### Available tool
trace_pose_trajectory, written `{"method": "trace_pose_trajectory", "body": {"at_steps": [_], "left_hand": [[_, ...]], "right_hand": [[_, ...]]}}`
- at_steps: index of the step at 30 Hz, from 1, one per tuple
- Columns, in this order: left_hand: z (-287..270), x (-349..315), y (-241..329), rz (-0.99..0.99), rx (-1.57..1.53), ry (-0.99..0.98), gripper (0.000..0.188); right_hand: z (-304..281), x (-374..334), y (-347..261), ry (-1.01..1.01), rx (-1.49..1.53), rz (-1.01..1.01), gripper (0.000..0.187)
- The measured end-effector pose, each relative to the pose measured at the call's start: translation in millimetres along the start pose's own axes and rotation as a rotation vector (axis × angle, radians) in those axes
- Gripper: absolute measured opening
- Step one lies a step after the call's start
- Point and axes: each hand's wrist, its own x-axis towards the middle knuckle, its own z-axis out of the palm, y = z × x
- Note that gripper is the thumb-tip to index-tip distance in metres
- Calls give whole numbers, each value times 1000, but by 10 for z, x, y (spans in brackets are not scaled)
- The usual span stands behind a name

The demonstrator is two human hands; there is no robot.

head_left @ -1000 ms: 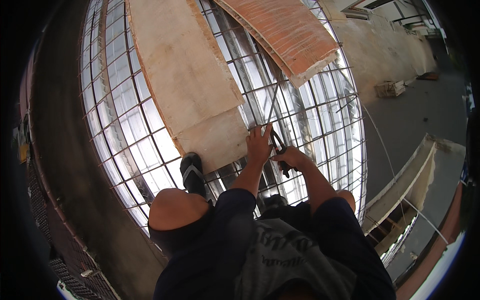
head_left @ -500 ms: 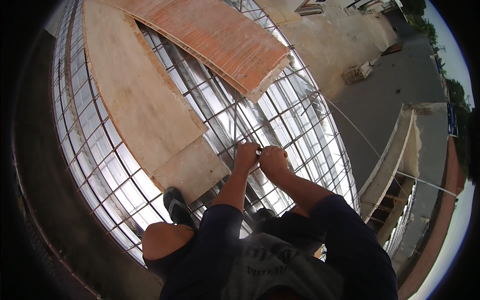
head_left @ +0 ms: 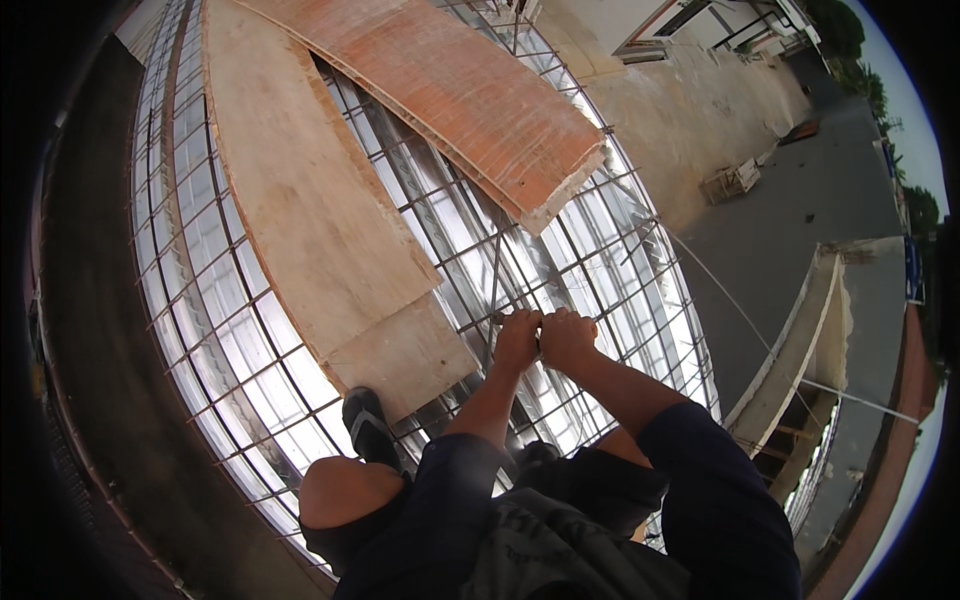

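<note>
My left hand and my right hand are both closed, side by side, low over the steel mesh. Between and beside the fists shows a little of a small dark tool; the fingers hide most of it, and its kind cannot be made out. A thin steel rod slants across the mesh just beyond my left hand. Under the mesh lie shiny ribbed metal sheets. My left shoe rests at the near end of the plywood boards.
A long pale plywood board lies on the mesh at left, with a shorter plywood piece at its near end. A reddish panel with a broken edge lies ahead. Rod ends stick out along the right edge, beyond which is lower ground.
The view has shifted, so the boards and mesh sit lower and farther right. Both fists remain closed together; they have turned slightly, and a dark tip now shows left of my left hand.
</note>
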Motion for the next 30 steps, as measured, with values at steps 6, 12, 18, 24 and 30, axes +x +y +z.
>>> {"method": "trace_pose_trajectory", "body": {"at_steps": [6, 12, 18, 24, 30], "left_hand": [[8, -31, -207, 4, -74, -33, 34], [-111, -360, 88, 2, 25, 233, 63], [-9, -249, 136, 9, 30, 255, 31], [-19, -117, 1, 26, -42, 217, 20], [-90, -19, 83, -27, -76, -15, 20]], "right_hand": [[-9, 51, -168, -184, -16, -63, 28], [-307, 364, 48, -766, 375, 4, 30], [57, 348, 309, -1000, 1042, 209, 34], [-268, -99, -114, 6, -217, -231, 40], [-107, 56, -105, -151, -86, -75, 21]]}}
